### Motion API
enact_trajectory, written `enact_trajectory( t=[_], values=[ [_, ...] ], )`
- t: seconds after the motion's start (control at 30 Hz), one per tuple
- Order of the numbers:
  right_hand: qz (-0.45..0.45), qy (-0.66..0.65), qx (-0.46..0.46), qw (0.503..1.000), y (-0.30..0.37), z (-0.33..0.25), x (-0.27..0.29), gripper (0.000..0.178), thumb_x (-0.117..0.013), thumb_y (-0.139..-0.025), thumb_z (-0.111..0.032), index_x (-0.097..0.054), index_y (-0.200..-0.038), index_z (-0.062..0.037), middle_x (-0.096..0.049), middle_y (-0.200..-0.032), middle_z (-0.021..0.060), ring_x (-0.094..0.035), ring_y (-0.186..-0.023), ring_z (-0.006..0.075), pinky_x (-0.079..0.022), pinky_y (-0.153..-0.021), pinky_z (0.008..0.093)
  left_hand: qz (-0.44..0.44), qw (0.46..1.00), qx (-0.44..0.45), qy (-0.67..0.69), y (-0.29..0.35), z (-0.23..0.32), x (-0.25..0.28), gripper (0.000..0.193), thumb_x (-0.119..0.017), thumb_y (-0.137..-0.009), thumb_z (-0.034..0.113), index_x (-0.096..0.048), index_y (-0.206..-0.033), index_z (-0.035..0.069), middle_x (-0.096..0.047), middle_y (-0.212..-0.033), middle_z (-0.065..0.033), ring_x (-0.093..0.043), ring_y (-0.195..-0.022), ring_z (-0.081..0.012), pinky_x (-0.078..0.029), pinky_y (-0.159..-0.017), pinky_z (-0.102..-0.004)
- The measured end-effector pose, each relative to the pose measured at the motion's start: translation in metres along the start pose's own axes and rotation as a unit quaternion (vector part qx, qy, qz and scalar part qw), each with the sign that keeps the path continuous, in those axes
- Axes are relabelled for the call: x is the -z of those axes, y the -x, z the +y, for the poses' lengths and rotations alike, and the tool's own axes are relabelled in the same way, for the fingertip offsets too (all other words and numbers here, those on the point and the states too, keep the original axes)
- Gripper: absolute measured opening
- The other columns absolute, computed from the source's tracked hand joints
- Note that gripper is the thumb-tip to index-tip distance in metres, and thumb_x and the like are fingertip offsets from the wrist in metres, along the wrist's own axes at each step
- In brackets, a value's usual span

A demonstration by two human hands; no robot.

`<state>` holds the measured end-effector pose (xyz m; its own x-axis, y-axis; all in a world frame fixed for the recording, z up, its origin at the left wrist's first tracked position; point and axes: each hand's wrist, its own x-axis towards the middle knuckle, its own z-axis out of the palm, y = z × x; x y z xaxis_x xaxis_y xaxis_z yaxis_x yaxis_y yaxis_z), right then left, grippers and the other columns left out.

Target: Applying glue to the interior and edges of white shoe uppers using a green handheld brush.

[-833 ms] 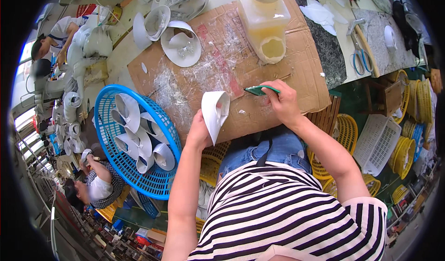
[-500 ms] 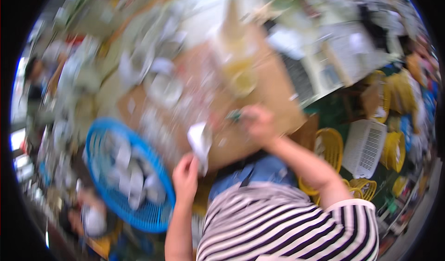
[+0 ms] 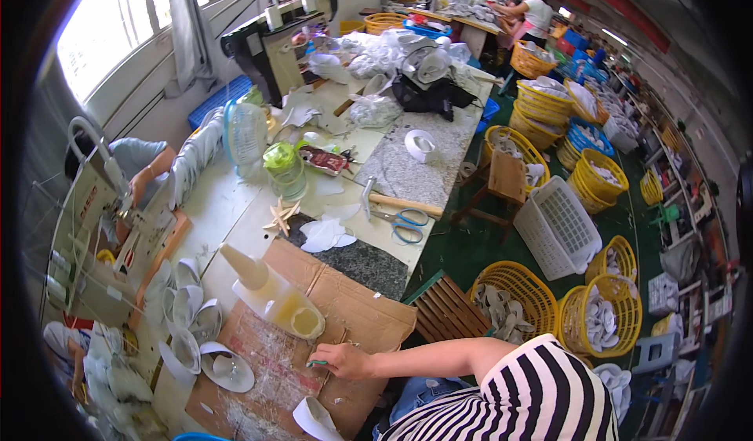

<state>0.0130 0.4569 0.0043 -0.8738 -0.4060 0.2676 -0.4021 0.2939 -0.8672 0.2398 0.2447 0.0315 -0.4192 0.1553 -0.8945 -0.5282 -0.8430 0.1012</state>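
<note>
My right hand (image 3: pixel 345 360) is over the near edge of a brown cardboard sheet (image 3: pixel 365 304), its fingers closed round a thin green-ended tool (image 3: pixel 317 362) whose kind I cannot make out. Just beyond the hand, a translucent bottle (image 3: pixel 286 304) of yellowish liquid has its cone nozzle toward the far left. A curved white piece (image 3: pixel 316 419) lies near the lower edge of the view, partly cut off. My left hand is out of view. Several white curled pieces (image 3: pixel 227 369) are on the cardboard's left side and beside it.
Scissors (image 3: pixel 408 226), a hammer (image 3: pixel 367 198) and a green-lidded jar (image 3: pixel 285 170) are farther along the table. Yellow baskets (image 3: pixel 518 292), a white crate (image 3: pixel 557 229) and a wooden stool (image 3: pixel 506 176) stand on the right. At left, another person's arm (image 3: pixel 153 170) is by a machine.
The view has swung up and right, and the blur has gone. My left hand, seen earlier by the white piece, has left the picture. The right hand still grips the green-ended tool.
</note>
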Motion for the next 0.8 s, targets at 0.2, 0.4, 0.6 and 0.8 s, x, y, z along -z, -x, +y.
enact_trajectory(
  t=[0.2,0.4,0.6,0.8],
  values=[
    [-0.043,0.071,0.096,0.992,0.0,0.009,-0.001,0.019,-0.058,-0.082,-0.004,-0.054,-0.1,-0.006,-0.053,-0.094,0.0139,-0.062,-0.079,0.0365,-0.052,-0.067,0.0438,0.046,0.992,-0.01,0.12,-0.006,0.01,0.025,0.019,-0.052,-0.101,0.015,-0.057,-0.115,0.003,-0.064,-0.105,-0.0131,-0.059,-0.095,-0.0228,-0.051,-0.081,-0.0366],
    [-0.049,0.091,0.154,0.983,-0.004,0.017,-0.003,0.029,-0.058,-0.074,-0.005,-0.059,-0.103,-0.0086,-0.057,-0.09,0.0118,-0.063,-0.082,0.0336,-0.053,-0.068,0.0418,0.05,0.974,-0.218,-0.016,0.026,0.022,-0.039,0.041,-0.055,-0.093,0.0,-0.05,-0.134,-0.003,-0.063,-0.114,-0.0116,-0.061,-0.084,-0.0135,-0.05,-0.062,-0.0242],
    [-0.06,0.12,0.113,0.984,0.001,0.003,0.003,0.033,-0.061,-0.075,-0.002,-0.062,-0.108,-0.0055,-0.056,-0.083,0.0106,-0.062,-0.074,0.0328,-0.052,-0.065,0.0411,0.117,0.928,-0.338,-0.108,0.093,0.004,-0.107,0.053,-0.068,-0.085,-0.008,-0.04,-0.13,-0.001,-0.063,-0.11,-0.0166,-0.065,-0.097,-0.0227,-0.054,-0.085,-0.0331],
    [0.088,0.024,0.078,0.993,-0.02,-0.014,0.025,0.023,-0.064,-0.083,0.0,-0.066,-0.105,-0.0062,-0.062,-0.084,0.0133,-0.063,-0.075,0.0331,-0.051,-0.063,0.0414,0.071,0.829,-0.481,-0.275,0.077,0.045,-0.12,0.047,-0.065,-0.087,-0.008,-0.041,-0.126,0.003,-0.064,-0.109,-0.013,-0.063,-0.098,-0.0175,-0.05,-0.086,-0.0275]
  ],
)
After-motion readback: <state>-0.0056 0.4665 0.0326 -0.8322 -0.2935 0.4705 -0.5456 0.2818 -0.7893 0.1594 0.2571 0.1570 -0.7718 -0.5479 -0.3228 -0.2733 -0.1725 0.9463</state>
